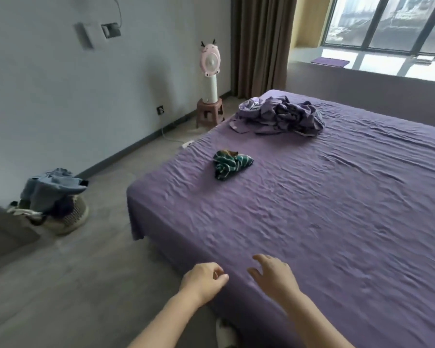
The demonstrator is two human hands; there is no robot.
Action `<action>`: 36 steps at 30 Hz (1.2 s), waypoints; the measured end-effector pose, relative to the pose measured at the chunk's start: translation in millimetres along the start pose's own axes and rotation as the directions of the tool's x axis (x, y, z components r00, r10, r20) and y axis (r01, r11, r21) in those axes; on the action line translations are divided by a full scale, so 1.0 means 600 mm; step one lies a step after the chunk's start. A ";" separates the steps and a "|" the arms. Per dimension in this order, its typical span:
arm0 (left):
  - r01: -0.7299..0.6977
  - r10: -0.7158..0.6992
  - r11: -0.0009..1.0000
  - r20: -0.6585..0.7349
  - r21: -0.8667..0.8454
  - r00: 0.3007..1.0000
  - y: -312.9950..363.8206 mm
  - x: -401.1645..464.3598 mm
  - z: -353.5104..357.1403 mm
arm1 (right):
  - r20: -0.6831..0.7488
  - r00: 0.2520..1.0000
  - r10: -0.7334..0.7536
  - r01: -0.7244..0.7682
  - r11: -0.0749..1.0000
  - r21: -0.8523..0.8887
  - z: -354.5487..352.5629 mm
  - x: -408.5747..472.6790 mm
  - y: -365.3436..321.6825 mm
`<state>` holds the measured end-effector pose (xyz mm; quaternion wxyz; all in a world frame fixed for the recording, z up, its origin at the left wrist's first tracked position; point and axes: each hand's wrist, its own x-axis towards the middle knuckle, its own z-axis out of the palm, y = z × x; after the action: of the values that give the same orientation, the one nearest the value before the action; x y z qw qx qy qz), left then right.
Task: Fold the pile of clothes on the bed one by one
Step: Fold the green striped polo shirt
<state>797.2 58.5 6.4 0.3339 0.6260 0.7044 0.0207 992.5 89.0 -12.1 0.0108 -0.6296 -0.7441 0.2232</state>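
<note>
The bed (312,209), spread with a wrinkled purple sheet, fills most of the room. At its far corner lies the pile of clothes (279,115), purple and dark fabrics tangled together. Nearer on the bed, well apart from that pile, sits a crumpled green striped garment (230,163). On the floor left of the bed stands a laundry basket (58,199) heaped with blue cloth, and beyond the bed's far corner a pink fan (210,71) rests on a small stool (209,111). Over the bed's near edge, the left hand (202,280) hangs loosely curled, holding nothing; the right hand (271,275) is spread, fingers relaxed, empty.
</note>
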 end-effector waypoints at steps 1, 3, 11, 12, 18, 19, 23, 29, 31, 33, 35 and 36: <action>0.017 -0.017 1.000 -0.004 0.010 1.000 -0.014 0.018 -0.012 | 0.008 1.000 -0.008 0.008 1.000 0.001 0.003 0.029 -0.010; 0.029 -0.027 0.997 -0.031 0.068 0.999 -0.034 0.061 -0.042 | 0.015 1.000 -0.027 0.027 1.000 0.008 0.005 0.093 -0.026; 0.104 -0.093 0.990 -0.118 0.091 0.989 -0.080 0.227 -0.165 | 0.083 0.992 -0.095 0.095 0.995 0.006 -0.039 0.333 -0.068; 0.103 -0.091 0.991 -0.124 0.089 0.988 -0.083 0.244 -0.177 | 0.100 0.989 -0.107 0.109 0.994 -0.014 -0.047 0.360 -0.070; 0.086 -0.079 0.990 -0.067 0.113 0.995 -0.082 0.357 -0.235 | 0.188 0.975 -0.116 0.140 0.983 -0.119 -0.096 0.486 -0.062; 0.071 -0.065 0.989 -0.053 0.132 0.996 -0.076 0.384 -0.247 | 0.189 0.976 -0.113 0.139 0.981 -0.135 -0.104 0.510 -0.059; 0.013 -0.015 0.985 0.011 0.170 1.000 -0.050 0.501 -0.297 | 0.185 0.980 -0.068 0.099 0.981 -0.165 -0.131 0.603 -0.051; -0.091 0.069 0.981 0.129 0.174 0.989 -0.020 0.718 -0.353 | 0.183 0.981 0.059 -0.026 0.983 -0.180 -0.143 0.747 -0.045; -0.106 0.080 0.983 0.172 0.148 0.982 -0.018 0.799 -0.361 | 0.191 0.974 0.119 -0.088 0.982 -0.165 -0.140 0.796 -0.042; -0.124 0.096 0.984 0.197 0.130 0.976 -0.018 0.881 -0.359 | 0.210 0.960 0.186 -0.164 0.979 -0.118 -0.132 0.847 -0.037; -0.136 0.111 0.985 0.213 0.106 0.971 -0.018 0.958 -0.347 | 0.223 0.942 0.252 -0.248 0.968 -0.044 -0.117 0.895 -0.029; -0.137 0.114 0.987 0.224 0.090 0.968 -0.018 0.994 -0.336 | 0.226 0.932 0.284 -0.290 0.957 -0.006 -0.108 0.916 -0.025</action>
<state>692.0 668.7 -107.2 0.3742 0.6844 0.6225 -0.0640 884.2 625.6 -94.4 -0.0973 -0.7022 -0.6373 0.3020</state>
